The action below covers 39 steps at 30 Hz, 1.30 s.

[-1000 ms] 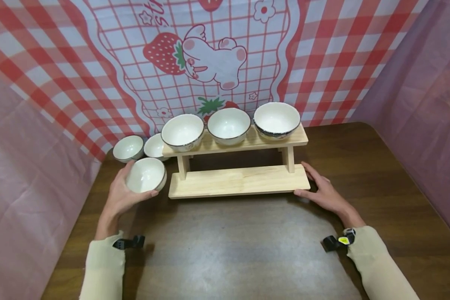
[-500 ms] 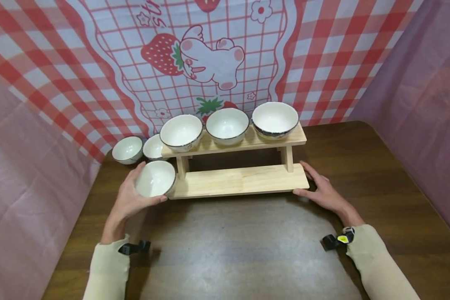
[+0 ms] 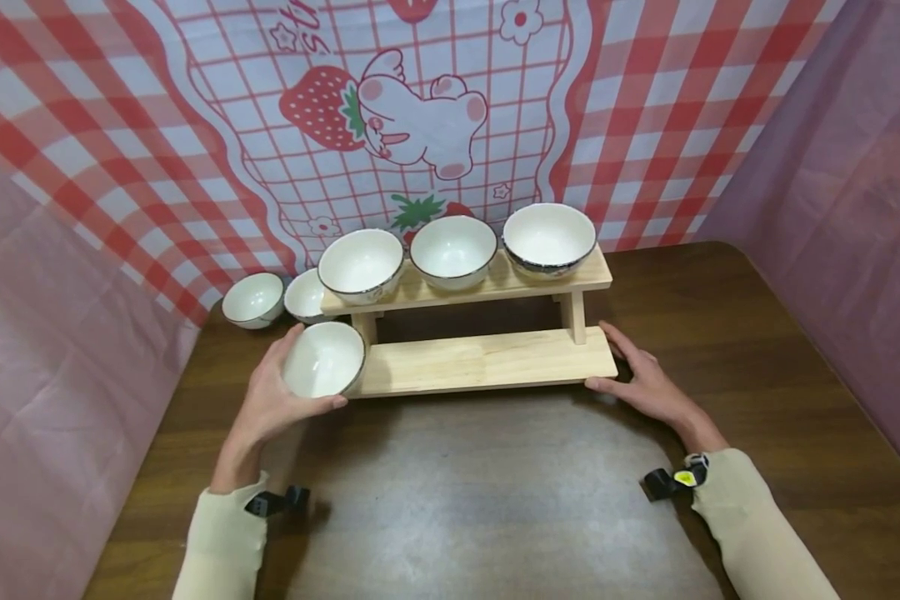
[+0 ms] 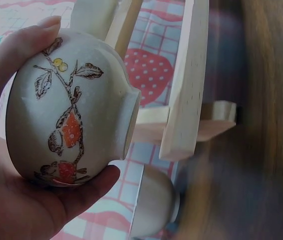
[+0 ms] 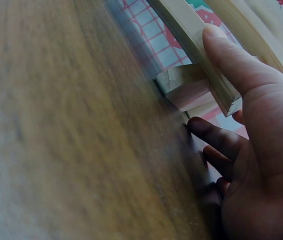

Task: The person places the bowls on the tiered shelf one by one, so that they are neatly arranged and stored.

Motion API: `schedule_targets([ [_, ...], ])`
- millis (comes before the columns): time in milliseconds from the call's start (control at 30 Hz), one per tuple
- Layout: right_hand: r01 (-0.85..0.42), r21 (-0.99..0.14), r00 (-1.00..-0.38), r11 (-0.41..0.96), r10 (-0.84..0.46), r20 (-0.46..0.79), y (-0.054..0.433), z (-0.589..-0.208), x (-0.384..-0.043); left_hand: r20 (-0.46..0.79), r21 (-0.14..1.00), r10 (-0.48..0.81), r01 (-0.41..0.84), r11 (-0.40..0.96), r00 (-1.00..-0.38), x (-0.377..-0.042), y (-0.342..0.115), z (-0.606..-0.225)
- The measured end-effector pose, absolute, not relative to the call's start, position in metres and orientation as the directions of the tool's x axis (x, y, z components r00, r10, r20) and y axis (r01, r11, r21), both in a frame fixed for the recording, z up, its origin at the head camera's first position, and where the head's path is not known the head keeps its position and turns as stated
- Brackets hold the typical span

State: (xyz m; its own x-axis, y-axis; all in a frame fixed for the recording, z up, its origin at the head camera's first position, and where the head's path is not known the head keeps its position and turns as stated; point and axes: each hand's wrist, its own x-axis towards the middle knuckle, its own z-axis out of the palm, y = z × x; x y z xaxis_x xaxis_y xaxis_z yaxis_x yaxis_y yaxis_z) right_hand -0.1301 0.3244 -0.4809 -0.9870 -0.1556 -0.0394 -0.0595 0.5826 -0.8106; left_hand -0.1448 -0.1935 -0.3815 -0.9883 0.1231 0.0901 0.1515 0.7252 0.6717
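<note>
My left hand (image 3: 273, 404) grips a white bowl (image 3: 324, 360) between thumb and fingers. In the left wrist view the bowl (image 4: 76, 110) shows painted branches, leaves and red fruit, with its foot towards the plank. It overlaps the left end of a two-tier wooden display stand (image 3: 487, 360) in the head view; its foot appears to be off the lower tier. At the stand's other end, my right hand (image 3: 648, 387) holds the lower tier's corner. The right wrist view has its thumb (image 5: 226, 47) against the plank (image 5: 196, 40), other fingers curled below.
On the upper tier stand a left bowl (image 3: 362, 265), a middle bowl (image 3: 453, 252) and a dark-patterned right bowl (image 3: 549, 240). Two more bowls, the outer one (image 3: 253, 300) and the partly hidden one (image 3: 304, 294), sit on the wooden table (image 3: 450, 500) at back left. A checked cloth (image 3: 645, 108) hangs behind.
My left hand has carried the bowl rightwards from beside the stand to the left end of its lower tier. The right hand has stayed at the stand's right end.
</note>
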Motion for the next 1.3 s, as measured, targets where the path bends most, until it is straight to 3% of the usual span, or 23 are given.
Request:
schedule_targets([
  [1300,-0.084,-0.807,-0.986,0.585,-0.164,-0.016,0.325,-0.481,-0.13,0.183,0.692,0.237,0.296,0.658,-0.954,-0.135,-0.128,-0.381],
])
